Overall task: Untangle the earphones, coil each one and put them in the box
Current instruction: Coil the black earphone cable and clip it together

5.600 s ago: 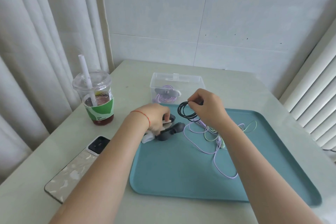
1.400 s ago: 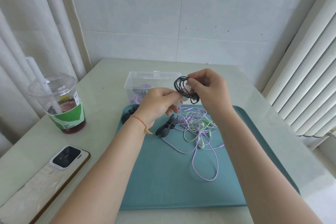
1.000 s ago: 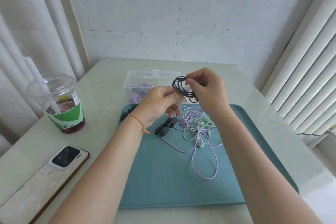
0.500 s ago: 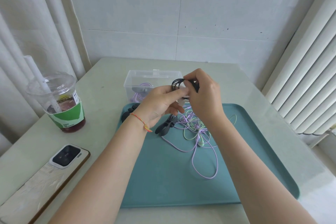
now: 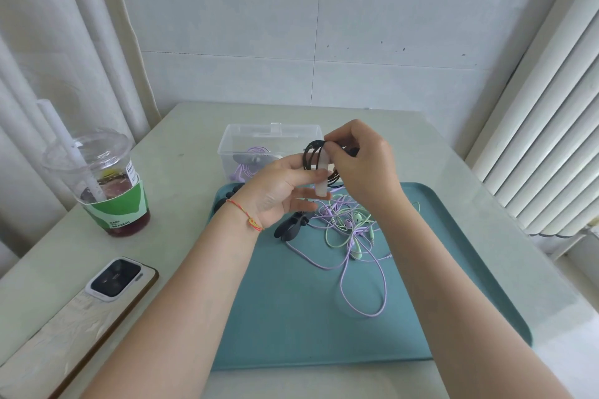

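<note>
Black earphone cable [image 5: 310, 152], wound into a coil, is pinched at its top by the curled fingers of the right hand [image 5: 361, 165], above the far edge of the teal tray [image 5: 291, 317]. The left hand [image 5: 278, 191] pinches a white clip [image 5: 321, 172] standing upright against the coil. Below them, purple earphones [image 5: 363, 269] and green earphones [image 5: 337, 236] lie tangled on the tray beside a dark clip [image 5: 291, 227]. Just behind stands the clear box [image 5: 252, 139], holding a coiled purple pair.

hands 2 [image 5: 275, 191] | box 1 [image 5: 259, 142] | tray 1 [image 5: 291, 317] | cup 1 [image 5: 107, 181] | phone 1 [image 5: 97, 295]
</note>
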`<action>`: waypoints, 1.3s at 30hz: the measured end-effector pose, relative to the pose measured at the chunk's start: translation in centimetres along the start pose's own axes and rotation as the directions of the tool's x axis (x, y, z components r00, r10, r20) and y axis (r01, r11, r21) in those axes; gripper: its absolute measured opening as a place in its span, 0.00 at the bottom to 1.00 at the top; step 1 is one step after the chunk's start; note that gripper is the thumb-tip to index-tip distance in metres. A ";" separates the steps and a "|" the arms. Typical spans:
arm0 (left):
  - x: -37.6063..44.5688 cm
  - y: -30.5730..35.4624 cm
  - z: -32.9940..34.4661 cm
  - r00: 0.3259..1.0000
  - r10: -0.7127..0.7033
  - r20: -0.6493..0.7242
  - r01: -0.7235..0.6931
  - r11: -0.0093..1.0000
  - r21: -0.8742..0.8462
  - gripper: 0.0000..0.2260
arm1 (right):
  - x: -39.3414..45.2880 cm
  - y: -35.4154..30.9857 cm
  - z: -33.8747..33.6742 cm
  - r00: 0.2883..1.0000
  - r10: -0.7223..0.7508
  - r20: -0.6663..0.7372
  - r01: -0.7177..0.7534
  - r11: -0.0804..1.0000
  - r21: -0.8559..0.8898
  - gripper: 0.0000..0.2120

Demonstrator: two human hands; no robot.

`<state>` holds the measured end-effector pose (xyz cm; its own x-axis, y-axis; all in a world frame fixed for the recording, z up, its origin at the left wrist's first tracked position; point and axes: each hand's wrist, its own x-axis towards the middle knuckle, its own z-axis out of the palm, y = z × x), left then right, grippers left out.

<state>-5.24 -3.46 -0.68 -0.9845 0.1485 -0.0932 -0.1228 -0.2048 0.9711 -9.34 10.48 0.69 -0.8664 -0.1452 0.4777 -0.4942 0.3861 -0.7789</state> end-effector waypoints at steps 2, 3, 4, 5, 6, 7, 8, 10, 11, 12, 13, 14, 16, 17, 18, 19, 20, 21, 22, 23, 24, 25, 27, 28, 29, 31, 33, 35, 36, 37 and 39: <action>0.1 0.0 -0.2 1.000 0.013 -0.020 -0.012 1.000 0.017 0.09 | 0.2 -0.1 -0.5 0.995 0.086 0.043 -0.089 0.994 0.070 0.04; 0.2 -0.1 -0.3 0.999 0.019 -0.025 -0.018 0.999 0.032 0.09 | 0.3 -0.2 -0.7 0.990 0.120 0.070 -0.126 0.987 0.096 0.04; 0.2 -0.1 -0.4 0.999 0.022 -0.026 -0.020 0.998 0.054 0.09 | 0.3 -0.2 -0.9 0.984 0.148 0.099 -0.160 0.980 0.120 0.04; 0.2 -0.2 -0.5 1.000 0.021 -0.023 -0.019 0.997 0.079 0.09 | 0.3 -0.2 -1.1 0.976 0.176 0.130 -0.194 0.970 0.144 0.03; 0.2 -0.2 -0.6 1.000 0.020 -0.019 -0.018 0.994 0.105 0.09 | 0.3 -0.2 -1.2 0.965 0.203 0.163 -0.230 0.958 0.173 0.03; 0.2 -0.2 -0.8 1.000 0.022 -0.013 -0.020 0.992 0.128 0.08 | 0.4 -0.2 -1.4 0.954 0.225 0.200 -0.266 0.942 0.205 0.02; 0.2 -0.1 -0.9 1.000 0.024 -0.012 -0.022 0.988 0.151 0.08 | 0.4 -0.1 -1.6 0.941 0.240 0.237 -0.296 0.925 0.239 0.02; 0.1 -0.1 -1.2 0.999 0.031 -0.017 -0.027 0.982 0.185 0.08 | 0.4 0.0 -1.8 0.919 0.253 0.302 -0.345 0.888 0.306 0.02; 0.0 -0.2 -1.2 0.999 0.037 -0.018 -0.033 0.981 0.191 0.09 | 0.4 0.0 -2.0 0.910 0.254 0.327 -0.363 0.869 0.335 0.02; 0.0 -0.2 -1.3 0.999 0.044 -0.016 -0.040 0.981 0.189 0.09 | 0.3 0.0 -2.1 0.905 0.251 0.345 -0.374 0.855 0.359 0.02; 0.0 -0.3 -1.3 0.999 0.052 -0.017 -0.048 0.982 0.184 0.09 | 0.3 0.0 -2.1 0.903 0.242 0.354 -0.373 0.850 0.371 0.02; 0.0 -0.3 -1.4 0.998 0.061 -0.021 -0.057 0.983 0.175 0.09 | 0.3 0.1 -2.2 0.907 0.228 0.353 -0.358 0.858 0.367 0.02; 0.0 -0.2 -1.3 0.996 0.079 -0.038 -0.073 0.987 0.147 0.10 | 0.3 0.1 -2.2 0.925 0.194 0.327 -0.301 0.899 0.319 0.01; 0.0 -0.1 -1.2 0.995 0.085 -0.045 -0.078 0.989 0.125 0.10 | 0.4 0.1 -2.2 0.934 0.180 0.310 -0.274 0.916 0.294 0.01; 0.0 0.0 -1.1 0.994 0.093 -0.052 -0.087 0.991 0.105 0.10 | 0.3 0.1 -2.1 0.942 0.169 0.291 -0.253 0.926 0.281 0.02; 0.0 0.0 -1.0 0.992 0.106 -0.062 -0.100 0.991 0.088 0.10 | 0.3 0.1 -2.1 0.948 0.159 0.275 -0.236 0.932 0.275 0.02; -0.1 0.1 -0.9 0.990 0.117 -0.078 -0.111 0.991 0.075 0.10 | 0.3 0.0 -2.0 0.954 0.150 0.261 -0.222 0.936 0.273 0.02; -0.1 0.2 -0.9 0.987 0.124 -0.098 -0.118 0.991 0.061 0.12 | 0.3 -0.1 -2.0 0.958 0.144 0.249 -0.211 0.940 0.268 0.02; -0.1 0.2 -0.8 0.985 0.125 -0.116 -0.121 0.992 0.041 0.15 | 0.3 -0.2 -1.9 0.960 0.140 0.243 -0.204 0.943 0.263 0.03; -0.1 0.2 -0.9 0.984 0.122 -0.128 -0.121 0.993 0.017 0.17 | 0.2 -0.2 -1.9 0.960 0.136 0.245 -0.199 0.945 0.258 0.03; -0.1 0.3 -1.0 0.984 0.120 -0.129 -0.121 0.993 0.001 0.20 | 0.2 -0.3 -1.9 0.958 0.130 0.257 -0.195 0.948 0.250 0.03; -0.1 0.3 -1.0 0.986 0.119 -0.120 -0.120 0.993 0.001 0.21 | 0.2 -0.3 -1.9 0.953 0.123 0.277 -0.192 0.952 0.239 0.03; -0.2 0.4 -1.1 0.989 0.127 -0.073 -0.124 0.991 0.047 0.19 | 0.1 -0.4 -1.9 0.943 0.112 0.313 -0.185 0.959 0.215 0.02; -0.3 0.4 -1.1 0.990 0.127 -0.054 -0.123 0.989 0.081 0.17 | 0.1 -0.4 -2.0 0.941 0.109 0.321 -0.181 0.961 0.207 0.01; -0.3 0.4 -1.1 0.991 0.124 -0.049 -0.117 0.986 0.120 0.15 | 0.1 -0.4 -2.1 0.940 0.107 0.324 -0.178 0.964 0.199 0.01; -0.4 0.4 -1.2 0.990 0.118 -0.071 -0.101 0.974 0.204 0.13 | 0.2 -0.4 -2.2 0.938 0.106 0.330 -0.173 0.968 0.181 0.01; -0.3 0.4 -1.3 0.990 0.118 -0.077 -0.100 0.973 0.210 0.12 | 0.2 -0.3 -2.3 0.935 0.106 0.339 -0.171 0.971 0.168 0.01; -0.2 0.4 -1.2 0.989 0.127 -0.072 -0.118 0.986 0.120 0.10 | 0.2 -0.3 -2.2 0.937 0.106 0.333 -0.171 0.970 0.172 0.01; -0.2 0.3 -1.2 0.987 0.138 -0.082 -0.132 0.989 0.067 0.09 | 0.2 -0.3 -2.2 0.940 0.107 0.325 -0.172 0.969 0.179 0.01; -0.1 0.3 -1.1 0.984 0.149 -0.102 -0.147 0.989 0.025 0.08 | 0.2 -0.3 -2.1 0.942 0.109 0.318 -0.174 0.967 0.186 0.01; 0.0 0.2 -1.0 0.975 0.165 -0.146 -0.170 0.985 -0.021 0.08 | 0.2 -0.3 -1.9 0.946 0.115 0.302 -0.179 0.965 0.193 0.01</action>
<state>-5.43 -4.49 -0.70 -0.9988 -0.0306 0.0375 0.0439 -0.2473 0.9679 -9.23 12.05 1.73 -0.8983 -0.3683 0.2396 -0.3356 0.2230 -0.9153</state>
